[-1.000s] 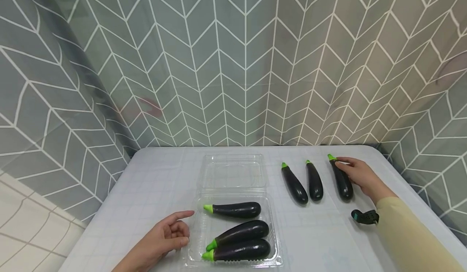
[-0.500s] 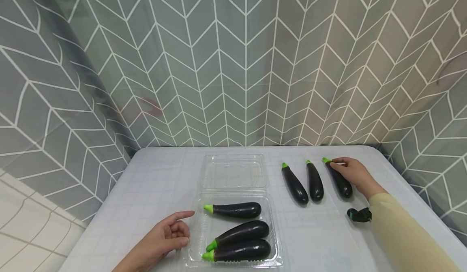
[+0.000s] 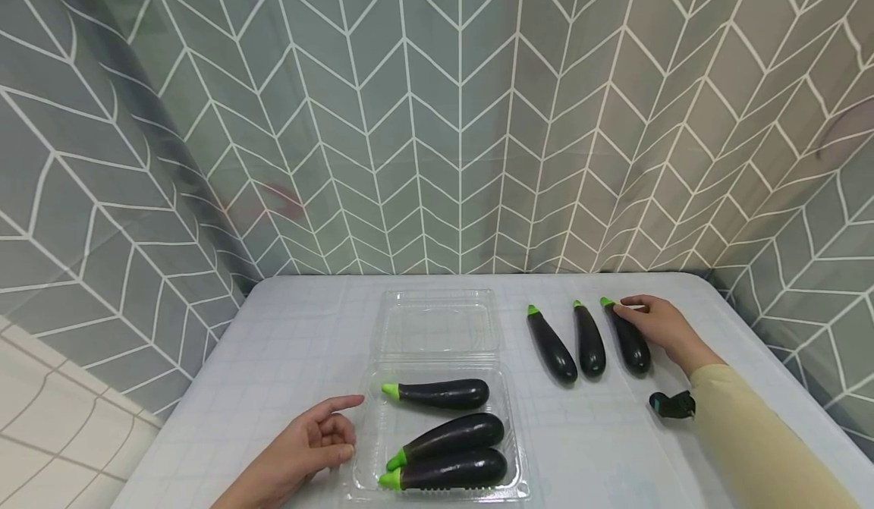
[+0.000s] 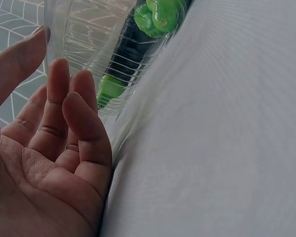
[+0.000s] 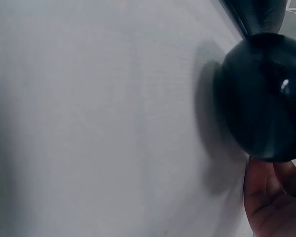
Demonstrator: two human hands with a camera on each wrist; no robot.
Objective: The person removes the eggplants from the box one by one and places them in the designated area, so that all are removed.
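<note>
At the table's right, my right hand [image 3: 662, 328] holds a dark eggplant [image 3: 630, 342] near its green stem end, thumb and fingers about its neck. The right wrist view shows that eggplant's rounded end [image 5: 266, 98] close up, with part of the hand below. My left hand [image 3: 307, 444] lies beside the left edge of a clear plastic clamshell box [image 3: 366, 425], fingers loosely bent and holding nothing. In the left wrist view, the fingertips are close to the box wall [image 4: 84, 44]; whether they touch cannot be told. The box bears an upper eggplant [image 3: 444, 394], a middle one [image 3: 454, 435] and a lower one [image 3: 457, 469].
Two more eggplants, a left one [image 3: 551, 346] and a right one [image 3: 589, 340], lie between the box and my right hand. The box's lid [image 3: 437, 323] is folded back behind it. A white cloth [image 3: 300, 342] covers the table, and a patterned curtain [image 3: 437, 114] hangs behind.
My right hand has shifted the eggplant a little to the left, toward the other two, so it lies closer to them. The left hand and the box have not moved.
</note>
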